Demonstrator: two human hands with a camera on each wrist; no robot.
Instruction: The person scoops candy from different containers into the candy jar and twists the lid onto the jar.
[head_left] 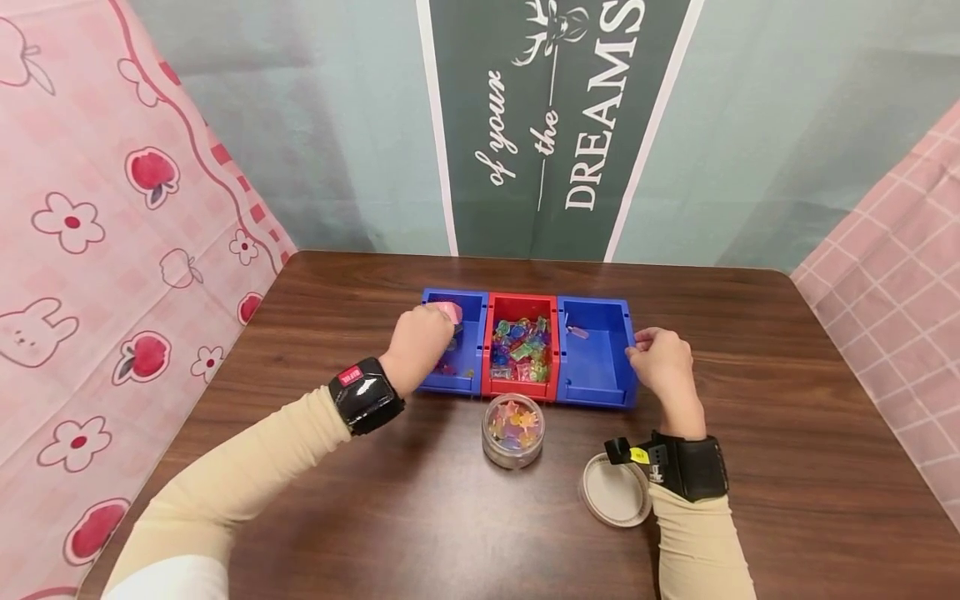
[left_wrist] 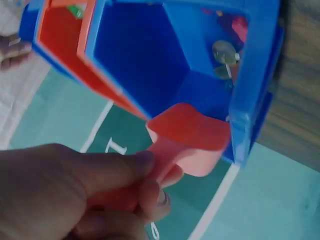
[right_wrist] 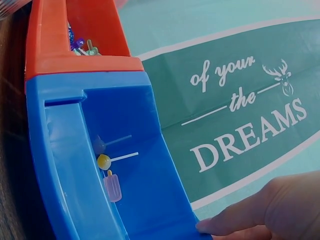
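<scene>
My left hand [head_left: 422, 343] grips the handle of a pink scoop [left_wrist: 192, 145] at the far side of the left blue bin [head_left: 471, 333]. In the left wrist view the scoop's bowl shows nothing inside and overlaps the bin's edge. A few small charms [left_wrist: 225, 52] lie in that bin. My right hand [head_left: 666, 367] holds the outer side wall of the right blue bin [head_left: 596, 367], thumb at the rim. Inside it lie a yellow lollipop charm [right_wrist: 104, 161] and a purple popsicle charm [right_wrist: 113, 187]. Between the blue bins, a red bin [head_left: 522, 390] holds many colourful charms.
A clear round jar [head_left: 513, 450] of charms stands in front of the red bin. Its pale round lid [head_left: 615, 490] lies by my right wrist. The wooden table [head_left: 337, 292] ends at a hanging cloth behind, with pink cloths at both sides.
</scene>
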